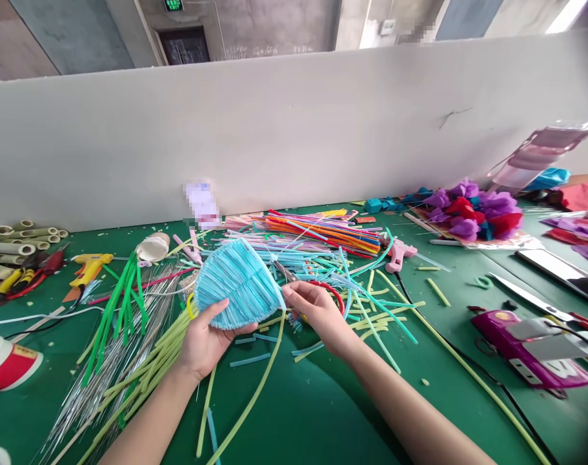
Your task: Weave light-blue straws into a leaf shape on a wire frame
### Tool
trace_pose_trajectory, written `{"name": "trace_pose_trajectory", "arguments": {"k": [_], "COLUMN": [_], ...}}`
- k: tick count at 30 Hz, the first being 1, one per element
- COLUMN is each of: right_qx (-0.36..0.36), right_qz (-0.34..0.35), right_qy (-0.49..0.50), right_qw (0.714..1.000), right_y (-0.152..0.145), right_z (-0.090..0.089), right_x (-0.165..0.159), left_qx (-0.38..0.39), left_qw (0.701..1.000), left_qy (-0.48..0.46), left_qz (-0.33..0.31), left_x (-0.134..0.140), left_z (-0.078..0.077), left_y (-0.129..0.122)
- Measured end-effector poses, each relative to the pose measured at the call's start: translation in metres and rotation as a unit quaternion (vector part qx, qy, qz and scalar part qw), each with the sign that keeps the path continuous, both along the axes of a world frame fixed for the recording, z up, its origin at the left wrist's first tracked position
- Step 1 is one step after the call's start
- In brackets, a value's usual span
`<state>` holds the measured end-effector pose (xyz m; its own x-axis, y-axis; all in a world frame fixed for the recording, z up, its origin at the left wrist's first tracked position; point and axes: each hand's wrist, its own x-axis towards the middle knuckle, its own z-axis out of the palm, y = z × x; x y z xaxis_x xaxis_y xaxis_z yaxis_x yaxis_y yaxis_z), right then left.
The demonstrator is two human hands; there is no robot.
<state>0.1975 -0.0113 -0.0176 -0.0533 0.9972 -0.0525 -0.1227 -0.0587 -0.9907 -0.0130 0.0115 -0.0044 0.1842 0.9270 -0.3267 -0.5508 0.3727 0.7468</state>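
A light-blue leaf-shaped piece (pixel 240 281), made of pipe cleaners laid side by side with a seam down its middle, is gripped in my left hand (pixel 209 336). The thumb lies on its face and the fingers are behind it. At the piece's right edge, my right hand (pixel 317 313) pinches the pale strip along that edge, thumb against forefinger. A yellow-green pipe cleaner (pixel 269 368) hangs from that corner and curves down to the table. Scissors with red handles (pixel 339 297) lie partly hidden behind my right hand.
Bundled pipe cleaners (pixel 323 232) lie behind my hands. Left are green strips (pixel 126 303), thin wires, a yellow glue gun (pixel 90 268) and pliers (pixel 20 281). Right are a pink glue gun (pixel 399 255), its cord, purple flowers (pixel 497 203), scissors (pixel 530 297) and a purple power strip (pixel 511 349). A white partition (pixel 294 142) stands behind.
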Motion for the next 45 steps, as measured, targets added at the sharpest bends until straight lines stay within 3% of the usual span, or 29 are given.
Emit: {"name": "trace_pose_trajectory", "arguments": {"k": [7, 12, 14, 16, 17, 19, 23, 25, 27, 32, 39, 45], "right_qx": [0.002, -0.001, 0.022, 0.077, 0.118, 0.213, 0.352, 0.366, 0.364, 0.347, 0.316, 0.339], "right_qz": [-0.039, -0.023, -0.025, -0.074, -0.111, -0.168, -0.151, -0.132, -0.116, -0.090, -0.114, -0.102], "right_qy": [0.023, 0.037, -0.004, -0.098, -0.159, -0.293, -0.502, -0.556, -0.582, -0.606, -0.583, -0.558], "right_qw": [0.999, 0.999, 0.999, 0.990, 0.974, 0.917, 0.775, 0.735, 0.718, 0.710, 0.740, 0.750], "right_y": [-0.001, 0.000, -0.001, -0.002, -0.003, -0.004, -0.005, -0.004, -0.004, -0.004, -0.002, -0.003], "right_z": [0.001, 0.000, -0.001, -0.001, -0.001, -0.002, -0.004, -0.005, -0.006, -0.007, -0.005, -0.005], "right_x": [-0.001, -0.003, -0.004, -0.003, -0.002, 0.001, 0.010, 0.013, 0.013, 0.011, 0.014, 0.017], "left_qx": [-0.001, -0.008, -0.006, 0.000, 0.004, 0.012, 0.030, 0.046, 0.063, 0.087, 0.081, 0.051], "left_qw": [1.000, 1.000, 1.000, 1.000, 1.000, 1.000, 0.999, 0.998, 0.996, 0.992, 0.992, 0.996], "left_qy": [-0.001, 0.002, 0.000, -0.002, -0.003, -0.001, 0.014, 0.022, 0.030, 0.052, 0.058, 0.057], "left_qz": [-0.016, -0.015, -0.011, -0.008, -0.006, -0.005, -0.023, -0.037, -0.051, -0.077, -0.075, -0.041], "left_x": [-0.001, -0.001, 0.000, 0.001, 0.001, 0.001, 0.002, 0.003, 0.004, 0.005, 0.003, 0.003], "left_z": [-0.004, -0.003, -0.002, -0.001, -0.002, -0.003, -0.009, -0.011, -0.013, -0.015, -0.016, -0.014], "left_y": [0.001, 0.000, 0.000, 0.000, -0.001, -0.001, -0.004, -0.006, -0.008, -0.012, -0.009, -0.007]}}
